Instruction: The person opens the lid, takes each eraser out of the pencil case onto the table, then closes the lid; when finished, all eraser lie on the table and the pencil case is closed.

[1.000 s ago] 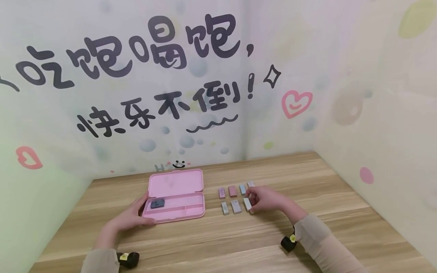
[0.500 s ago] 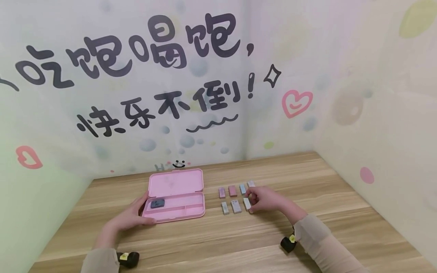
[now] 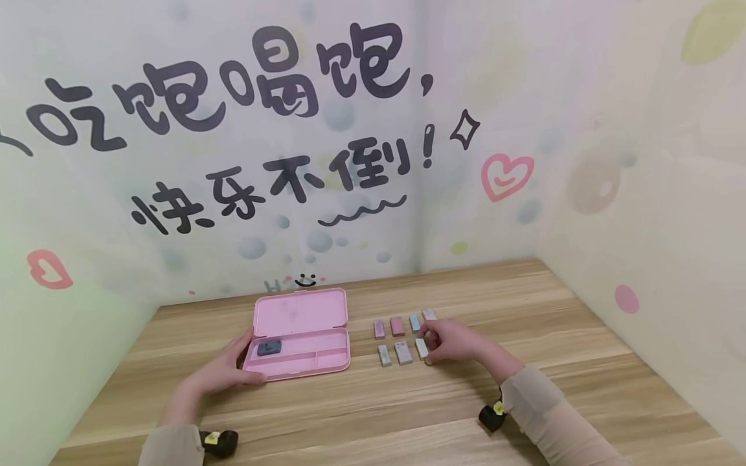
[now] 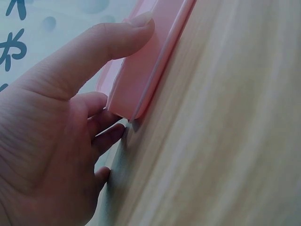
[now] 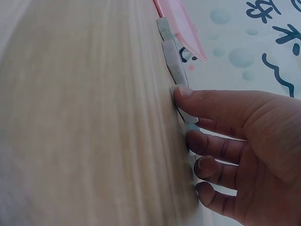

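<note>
An open pink pencil case (image 3: 333,340) lies on the wooden table, its lid tipped back and a dark grey eraser (image 3: 269,347) in its long compartment. My left hand (image 3: 220,373) grips the case's left end; the left wrist view shows the thumb along its front wall and fingertips around the end corner. To the right, my right hand (image 3: 458,340) pinches a small white eraser (image 3: 421,349) lengthwise, thumb (image 5: 182,94) at the near end. That eraser sits at the right of the front row, beside a pale eraser (image 3: 403,353) and a greyish one (image 3: 383,355).
Behind them stands a row with a purple eraser (image 3: 379,329), a reddish eraser (image 3: 397,325), a blue eraser (image 3: 414,323) and a pale eraser (image 3: 429,314) partly behind the right hand. A printed wall (image 3: 373,239) rises at the table's back edge, another wall (image 3: 658,259) at the right.
</note>
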Demonstrator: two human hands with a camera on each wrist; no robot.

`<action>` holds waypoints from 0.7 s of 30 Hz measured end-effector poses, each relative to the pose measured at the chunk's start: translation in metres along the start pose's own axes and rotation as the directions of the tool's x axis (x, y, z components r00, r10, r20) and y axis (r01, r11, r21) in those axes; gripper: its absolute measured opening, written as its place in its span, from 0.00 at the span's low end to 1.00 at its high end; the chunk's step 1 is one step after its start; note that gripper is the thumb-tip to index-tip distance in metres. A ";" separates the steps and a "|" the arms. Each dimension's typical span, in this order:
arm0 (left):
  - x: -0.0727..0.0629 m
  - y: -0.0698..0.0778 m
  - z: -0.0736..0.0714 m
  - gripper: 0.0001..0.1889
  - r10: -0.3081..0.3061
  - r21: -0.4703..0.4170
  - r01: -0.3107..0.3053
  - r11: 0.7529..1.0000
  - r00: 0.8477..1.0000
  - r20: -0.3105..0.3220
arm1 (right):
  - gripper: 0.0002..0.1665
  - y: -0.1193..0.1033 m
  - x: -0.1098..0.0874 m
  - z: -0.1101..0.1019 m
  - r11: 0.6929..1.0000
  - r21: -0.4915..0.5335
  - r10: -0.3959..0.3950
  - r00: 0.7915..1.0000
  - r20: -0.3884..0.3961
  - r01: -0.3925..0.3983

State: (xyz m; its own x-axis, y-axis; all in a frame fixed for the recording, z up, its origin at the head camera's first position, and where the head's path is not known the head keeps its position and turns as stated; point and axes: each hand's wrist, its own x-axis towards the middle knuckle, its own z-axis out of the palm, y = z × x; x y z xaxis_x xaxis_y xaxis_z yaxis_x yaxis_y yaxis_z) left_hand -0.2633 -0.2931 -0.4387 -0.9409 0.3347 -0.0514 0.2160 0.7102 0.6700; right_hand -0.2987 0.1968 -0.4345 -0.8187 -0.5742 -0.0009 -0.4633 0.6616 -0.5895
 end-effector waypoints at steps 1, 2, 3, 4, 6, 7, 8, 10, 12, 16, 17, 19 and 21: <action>0.000 0.000 0.000 0.60 0.000 0.001 0.000 1.000 1.000 0.000 | 0.23 0.000 0.000 0.000 1.000 -0.003 0.000 1.000 -0.001 0.000; 0.000 0.000 0.000 0.60 0.001 0.003 -0.001 1.000 1.000 -0.001 | 0.23 0.000 0.000 0.000 1.000 -0.004 0.001 1.000 -0.002 -0.001; 0.000 0.000 0.000 0.60 0.000 0.002 0.000 1.000 1.000 0.000 | 0.23 0.000 0.000 0.000 1.000 -0.005 0.002 1.000 -0.002 -0.002; 0.001 -0.001 0.000 0.60 0.001 0.002 -0.001 1.000 1.000 0.001 | 0.23 0.000 0.000 0.000 1.000 -0.004 0.002 1.000 -0.002 -0.002; 0.001 -0.001 0.000 0.60 0.002 0.001 -0.002 1.000 1.000 0.000 | 0.23 0.000 -0.001 0.000 1.000 0.000 0.002 1.000 0.000 -0.002; 0.001 -0.001 0.000 0.60 0.004 0.000 -0.004 1.000 1.000 -0.001 | 0.23 0.000 -0.001 0.000 1.000 0.003 0.003 1.000 0.002 -0.003; 0.001 -0.001 0.000 0.60 0.005 -0.001 -0.005 1.000 1.000 -0.001 | 0.23 0.000 -0.001 0.000 1.000 0.006 0.003 1.000 0.003 -0.003; 0.000 0.000 0.000 0.60 0.007 -0.002 -0.007 1.000 1.000 -0.002 | 0.23 -0.001 -0.002 0.000 1.000 0.011 0.001 1.000 0.004 -0.001; 0.000 0.000 0.000 0.60 0.009 -0.001 -0.009 1.000 1.000 -0.003 | 0.23 -0.001 -0.003 0.000 1.000 0.013 0.006 1.000 0.005 -0.006; 0.000 0.000 0.000 0.60 0.005 -0.005 -0.006 1.000 1.000 -0.002 | 0.23 -0.002 -0.003 -0.001 1.000 0.022 0.011 1.000 0.013 -0.011; 0.000 0.001 0.000 0.60 0.004 -0.008 -0.004 1.000 1.000 -0.002 | 0.23 -0.003 -0.003 -0.002 1.000 0.023 0.015 1.000 0.017 -0.015; 0.000 0.001 0.000 0.60 0.003 -0.010 -0.003 1.000 1.000 -0.001 | 0.24 -0.002 -0.004 -0.003 0.999 0.026 0.017 1.000 0.024 -0.018; 0.000 0.001 0.000 0.60 0.006 -0.007 -0.006 1.000 1.000 -0.002 | 0.25 -0.003 -0.004 -0.006 1.000 0.021 0.012 1.000 0.027 -0.013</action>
State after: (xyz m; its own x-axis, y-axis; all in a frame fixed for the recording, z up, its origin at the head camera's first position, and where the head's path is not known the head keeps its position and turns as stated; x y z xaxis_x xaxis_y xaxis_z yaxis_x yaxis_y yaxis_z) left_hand -0.2630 -0.2924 -0.4380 -0.9401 0.3379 -0.0461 0.2198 0.7037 0.6756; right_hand -0.2963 0.1994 -0.4277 -0.8148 -0.5789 -0.0299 -0.4458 0.6588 -0.6060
